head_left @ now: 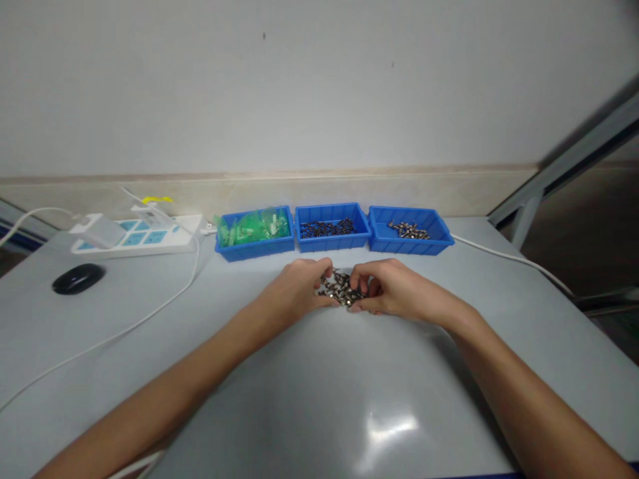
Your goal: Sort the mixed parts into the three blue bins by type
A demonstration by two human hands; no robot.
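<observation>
A small pile of shiny metal screws (341,287) lies on the pale table, in front of the middle blue bin. My left hand (310,283) curves around the pile's left side, fingers and thumb apart. At the right side my right hand (382,286) has its fingers curled against the screws; what lies between its fingertips is too small to name. Behind the hands stand three blue bins: the left bin (257,250) holds green and clear plastic bags, the middle bin (333,241) dark screws, the right bin (412,247) silvery screws.
A white power strip (190,243) with plugged-in adapters stands at the back left, a black mouse (78,279) in front of it. White cables (144,321) cross the table's left side and run behind the right bin. A wall (319,100) rises behind.
</observation>
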